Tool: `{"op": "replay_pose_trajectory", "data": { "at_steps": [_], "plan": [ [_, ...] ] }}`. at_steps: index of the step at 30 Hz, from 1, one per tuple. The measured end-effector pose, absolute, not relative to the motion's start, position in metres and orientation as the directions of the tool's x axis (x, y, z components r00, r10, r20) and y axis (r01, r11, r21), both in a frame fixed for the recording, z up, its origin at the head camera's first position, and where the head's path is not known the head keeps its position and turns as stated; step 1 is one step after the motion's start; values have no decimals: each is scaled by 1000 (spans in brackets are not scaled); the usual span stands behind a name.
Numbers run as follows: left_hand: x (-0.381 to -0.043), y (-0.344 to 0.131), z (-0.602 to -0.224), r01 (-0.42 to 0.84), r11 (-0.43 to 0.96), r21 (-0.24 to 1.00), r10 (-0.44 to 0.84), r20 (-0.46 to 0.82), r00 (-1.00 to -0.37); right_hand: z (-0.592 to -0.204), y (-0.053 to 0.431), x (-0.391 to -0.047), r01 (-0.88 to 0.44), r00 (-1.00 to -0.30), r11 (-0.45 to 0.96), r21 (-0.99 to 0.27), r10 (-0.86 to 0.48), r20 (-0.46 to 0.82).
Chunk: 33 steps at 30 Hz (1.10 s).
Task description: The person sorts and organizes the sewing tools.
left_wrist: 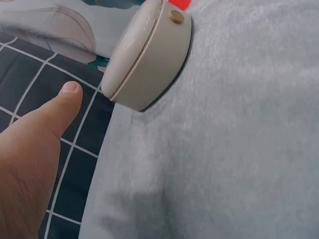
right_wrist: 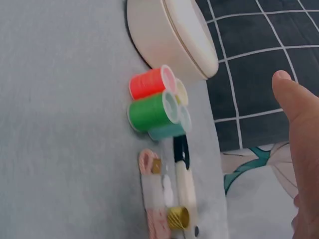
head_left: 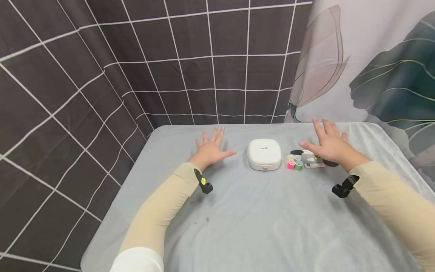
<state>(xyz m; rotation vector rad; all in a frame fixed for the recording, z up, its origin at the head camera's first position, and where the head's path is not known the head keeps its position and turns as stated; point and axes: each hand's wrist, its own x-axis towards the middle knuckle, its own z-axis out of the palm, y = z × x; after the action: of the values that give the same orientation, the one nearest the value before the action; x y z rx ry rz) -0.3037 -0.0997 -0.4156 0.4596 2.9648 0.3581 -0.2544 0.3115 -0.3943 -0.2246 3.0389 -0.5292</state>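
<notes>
Head view: left hand [head_left: 209, 152] and right hand [head_left: 329, 145] are held out above the grey-clothed table [head_left: 238, 215], fingers spread, nothing grasped. White case [head_left: 264, 154] is set between them, near the far edge, lid closed. Four thread spools [head_left: 298, 165] are grouped just beside it, toward the far right corner, stood on end presumably so rolling is prevented.

Left wrist view: case's gold clasp [left_wrist: 176, 17] is shown clearly; only the thumb is framed, other fingers cannot be told.

Right wrist view: pink thread bundle [right_wrist: 157, 219] and black-and-white tool [right_wrist: 185, 186] are laid roughly parallel, probably for easy pick-up; gold ring-like piece [right_wrist: 178, 217], barely seen from the head, is shown between.
</notes>
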Motion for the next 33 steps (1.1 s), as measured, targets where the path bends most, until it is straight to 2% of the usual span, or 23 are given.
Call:
{"op": "replay_pose_trajectory", "data": {
  "at_steps": [5,10,14,23,33],
  "plan": [
    [-303,-91,-423,325,907,268,348,-43,-936,-398,295,-261,-208,-978,883,-420,-199,66],
    [-304,-73,-435,380,875,301,403,-16,-915,-406,271,-271,-236,-970,846,-478,-232,68],
    [-304,-55,-445,431,833,346,454,17,-891,-417,251,-276,-295,-954,836,-463,-288,88],
    [-301,-31,-468,523,771,363,547,43,-836,-443,222,-278,-439,-894,791,-426,-432,119],
    [-295,-27,-481,491,730,476,529,62,-846,-449,213,-278,-431,-895,784,-447,-435,100]
  ]
}}
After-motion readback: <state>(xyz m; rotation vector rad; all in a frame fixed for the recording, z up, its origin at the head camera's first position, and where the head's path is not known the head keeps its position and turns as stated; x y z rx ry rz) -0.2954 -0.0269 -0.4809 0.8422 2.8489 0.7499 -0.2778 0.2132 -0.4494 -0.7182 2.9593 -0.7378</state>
